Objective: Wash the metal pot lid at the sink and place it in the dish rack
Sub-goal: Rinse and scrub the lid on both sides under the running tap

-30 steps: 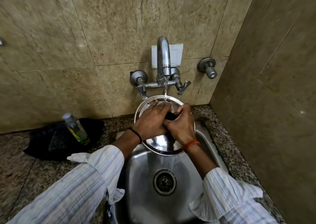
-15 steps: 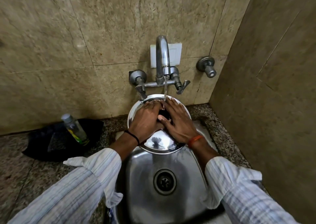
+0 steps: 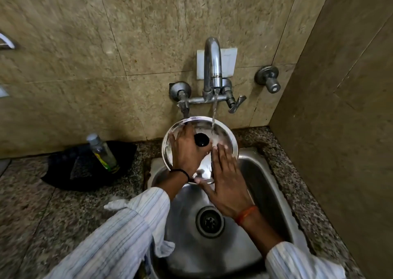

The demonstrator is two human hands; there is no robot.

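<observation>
A round shiny metal pot lid (image 3: 223,137) with a black knob (image 3: 201,139) is held tilted over the back of the steel sink (image 3: 263,185), under a thin stream from the tap (image 3: 212,66). My left hand (image 3: 187,149) lies flat on the lid's left half, fingers spread beside the knob. My right hand (image 3: 225,183) is at the lid's lower right edge, fingers extended over the rim and thumb at its bottom edge. The lid's underside is hidden. No dish rack shows.
A clear bottle (image 3: 102,151) with a yellow-green label stands on a black cloth (image 3: 70,168) on the speckled granite counter (image 3: 42,210), left of the sink. Tiled walls close the back and the right. A separate valve (image 3: 269,80) sticks out right of the tap.
My right hand slid from the lid's middle down to its lower right edge, uncovering the knob. My left hand moved up and left over the lid. Water keeps running.
</observation>
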